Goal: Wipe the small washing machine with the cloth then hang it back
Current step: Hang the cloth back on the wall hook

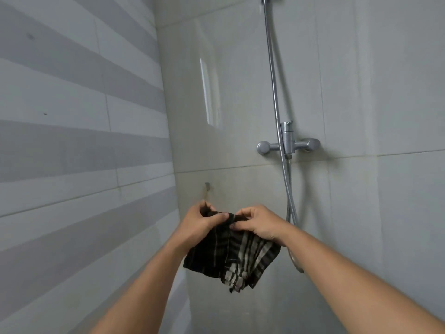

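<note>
While both hands are holding the dark striped cloth (231, 251) up in front of the tiled wall, the step in hand looks like the hanging-back part of the task, though this is a judgement: the washing machine is not showing anywhere in view, so whether the wiping is finished cannot be told. The left hand (204, 224) is pinching the upper edge of the cloth between thumb and fingers, and the right hand (257, 224) is pinching the same edge just beside it, fingers curled into the fabric; the rest of the cloth is drooping below both hands in loose folds.

Just above the left hand, a small wall hook (207, 186) is sticking out of the tile, apart from the cloth and with nothing on it. Up and to the right of the right hand, the shower mixer (287, 144) is sitting on the wall, with its hose (273, 68) running up and another length looping down behind the right wrist.

Judging from this, the next move is calling for lifting the pinched edge toward the hook and finding a loop or fold that will catch on it; whether the cloth has a hanging loop is too hidden between the fingers to say. A loose catch could be letting the cloth slip off.

No containers are showing.
</note>
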